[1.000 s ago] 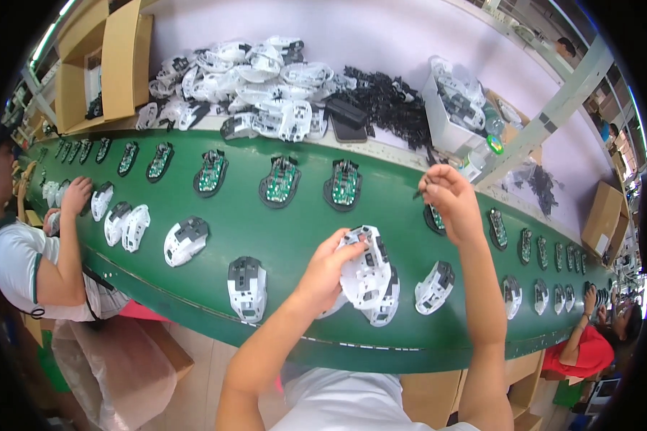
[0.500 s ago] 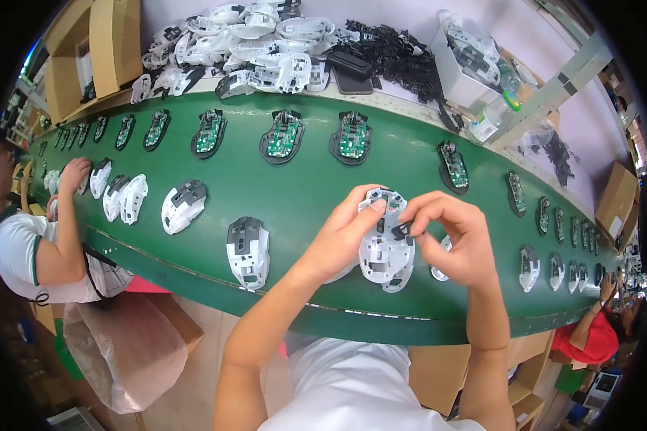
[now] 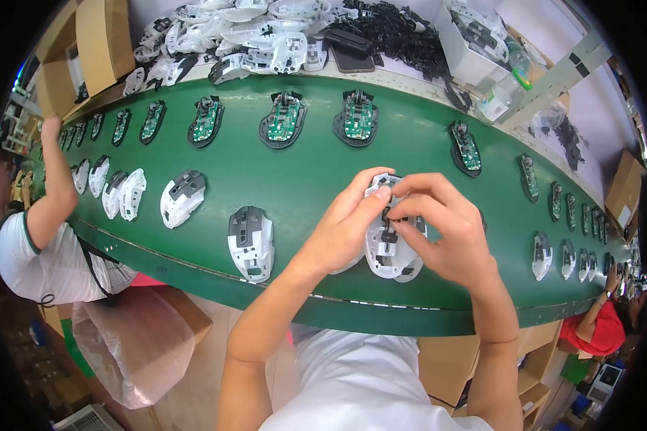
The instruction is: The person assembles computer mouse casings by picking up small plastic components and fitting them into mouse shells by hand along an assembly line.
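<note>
Near the front of the green work surface, my left hand (image 3: 343,228) grips a white computer mouse shell (image 3: 385,264) by its left edge, thumb on top and inner side up. Over the shell, my right hand (image 3: 444,228) pinches a small black plastic part (image 3: 389,234) against its middle; the fingers partly cover where they meet. Another white shell (image 3: 413,270) shows just under its right side. To the left lies a white mouse cover with a dark grey top (image 3: 251,243).
Mouse bases with green circuit boards (image 3: 283,121) stand in a row on the green surface (image 3: 266,169). Behind are piles of white shells (image 3: 266,47) and black parts (image 3: 402,39), plus a white box (image 3: 471,61). Co-workers (image 3: 50,223) sit at left and at right (image 3: 593,327).
My right hand has brought the black part down onto the shell's middle. The view has shifted slightly. The left co-worker's hand has risen toward the row of circuit boards.
</note>
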`<state>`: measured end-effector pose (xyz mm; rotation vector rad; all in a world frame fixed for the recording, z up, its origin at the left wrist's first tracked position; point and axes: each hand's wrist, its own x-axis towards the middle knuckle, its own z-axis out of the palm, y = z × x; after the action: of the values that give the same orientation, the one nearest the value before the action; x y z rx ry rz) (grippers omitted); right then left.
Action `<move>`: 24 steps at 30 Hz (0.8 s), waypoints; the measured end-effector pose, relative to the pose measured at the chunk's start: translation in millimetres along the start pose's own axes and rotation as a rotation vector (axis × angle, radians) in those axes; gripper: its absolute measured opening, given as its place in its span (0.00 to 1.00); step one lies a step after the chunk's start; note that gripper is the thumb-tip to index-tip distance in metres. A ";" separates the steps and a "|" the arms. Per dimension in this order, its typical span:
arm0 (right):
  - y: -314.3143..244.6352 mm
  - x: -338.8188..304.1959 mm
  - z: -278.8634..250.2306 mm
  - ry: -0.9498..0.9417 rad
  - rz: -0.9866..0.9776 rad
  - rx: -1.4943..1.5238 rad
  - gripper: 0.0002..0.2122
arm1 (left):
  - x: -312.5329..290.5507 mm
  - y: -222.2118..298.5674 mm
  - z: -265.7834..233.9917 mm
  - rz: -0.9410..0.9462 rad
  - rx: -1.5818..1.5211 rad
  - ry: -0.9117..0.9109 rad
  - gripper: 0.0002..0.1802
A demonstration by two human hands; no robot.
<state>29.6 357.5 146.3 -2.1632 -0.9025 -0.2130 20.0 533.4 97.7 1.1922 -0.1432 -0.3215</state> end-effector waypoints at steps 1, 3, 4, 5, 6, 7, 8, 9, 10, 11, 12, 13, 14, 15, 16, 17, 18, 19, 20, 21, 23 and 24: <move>-1.7 -0.1 1.0 0.008 0.070 0.013 0.10 | -0.9 1.5 -1.2 -0.003 0.000 0.002 0.24; 0.0 0.5 0.6 0.008 0.022 -0.060 0.10 | -1.3 6.2 -1.8 -0.054 -0.042 -0.065 0.28; 0.9 0.7 0.4 0.006 -0.030 -0.132 0.10 | -1.4 4.2 -1.2 -0.056 -0.042 -0.067 0.28; 1.7 0.2 1.0 0.006 -0.028 -0.131 0.10 | -2.3 0.9 -0.4 0.000 -0.038 -0.088 0.32; 2.8 -0.6 1.9 0.010 -0.019 -0.173 0.10 | -2.9 -0.8 0.4 0.057 -0.033 -0.110 0.37; 3.4 -1.1 2.4 0.014 -0.011 -0.214 0.10 | -3.6 0.2 1.1 0.055 -0.033 -0.110 0.37; 3.0 -0.9 2.7 0.014 -0.011 -0.213 0.10 | -4.6 2.9 2.1 0.045 -0.031 -0.097 0.40; 2.0 -0.5 2.5 0.044 -0.046 -0.270 0.11 | -5.3 4.5 2.3 0.035 -0.029 -0.085 0.42; 0.8 0.2 2.0 0.074 -0.082 -0.327 0.12 | -5.6 4.4 1.6 0.034 -0.028 -0.083 0.42; -0.2 0.7 -1.3 0.074 -0.081 -0.329 0.12 | -4.8 3.9 1.0 0.097 0.044 -0.077 0.42; -1.2 1.0 -5.9 0.083 -0.045 -0.205 0.14 | -4.1 4.0 0.4 0.160 0.117 -0.070 0.42; -1.5 0.9 -8.7 0.091 -0.010 -0.081 0.17 | -3.7 6.3 0.1 0.160 0.117 -0.072 0.42; -1.2 0.2 -8.2 0.090 -0.012 -0.078 0.17 | -4.4 9.4 -0.3 0.136 0.050 -0.047 0.41; -1.3 -1.1 -7.1 0.126 0.127 0.078 0.20 | -5.1 11.1 -0.8 0.112 -0.017 -0.021 0.41; -0.6 -2.6 -6.1 0.160 0.266 0.234 0.23 | -6.0 11.0 -1.5 0.111 -0.015 -0.016 0.41; 5.6 -5.9 -3.6 0.061 0.308 0.374 0.28 | -5.7 11.0 -1.2 0.149 -0.028 0.000 0.41; 6.7 -8.8 2.1 0.064 0.308 0.374 0.28 | -5.4 10.8 -1.0 0.185 -0.042 0.017 0.41; 4.3 -10.2 9.5 0.034 0.423 0.565 0.28 | -5.2 9.7 -1.8 0.214 0.019 0.026 0.41; 1.8 -11.0 15.0 0.006 0.540 0.758 0.29 | -4.9 6.9 -3.0 0.210 0.021 0.022 0.41; 5.4 -9.2 17.5 -0.006 0.489 0.685 0.29 | -4.1 3.1 -4.0 0.286 0.130 0.030 0.40; 6.1 -4.6 14.9 -0.003 0.489 0.719 0.28 | -3.0 2.7 -4.0 0.361 0.241 0.034 0.39; 6.4 -3.4 13.6 -0.005 0.486 0.750 0.28 | -2.4 4.8 -3.0 0.365 0.222 0.032 0.38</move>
<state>29.6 362.4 131.7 -1.5974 -0.3401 0.3274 19.4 538.3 101.2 1.3615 -0.3713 0.0355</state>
